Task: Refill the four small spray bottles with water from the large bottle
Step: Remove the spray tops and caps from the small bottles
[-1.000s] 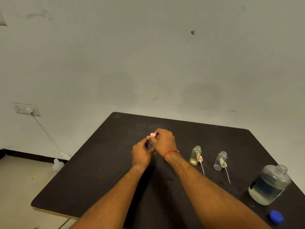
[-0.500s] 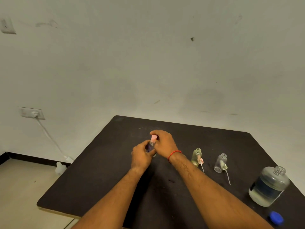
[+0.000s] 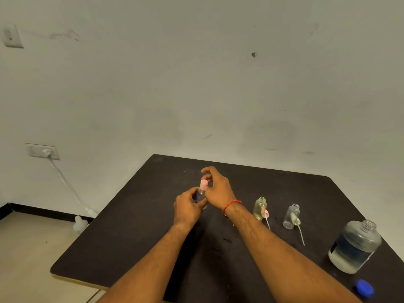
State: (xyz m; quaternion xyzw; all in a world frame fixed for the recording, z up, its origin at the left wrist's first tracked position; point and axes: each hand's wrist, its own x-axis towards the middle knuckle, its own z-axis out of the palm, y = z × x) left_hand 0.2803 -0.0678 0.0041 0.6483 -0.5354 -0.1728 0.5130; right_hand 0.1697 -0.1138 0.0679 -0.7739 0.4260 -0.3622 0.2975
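Note:
My left hand [image 3: 188, 209] grips a small purple-tinted spray bottle [image 3: 200, 195] upright on the black table [image 3: 131, 237]. My right hand [image 3: 218, 189] pinches its pink spray cap [image 3: 203, 184], with the index finger raised above it. To the right stand two small bottles with open necks: a yellowish bottle [image 3: 260, 206] and a clear bottle [image 3: 291, 216], each with its spray head and dip tube lying beside it. The large bottle [image 3: 355, 246], partly filled with water, stands uncapped at the right edge. Its blue cap [image 3: 364, 288] lies in front of it. No fourth small bottle is visible.
The table's left and near edges drop to a beige floor. A wall socket [image 3: 43, 150] with a white cable runs down to a white object on the floor [image 3: 79, 224]. A bare wall stands behind the table.
My right hand's fingers have lifted from over the cap, so the pink cap now shows more. The left hand keeps its grip on the bottle. The view has tilted up slightly.

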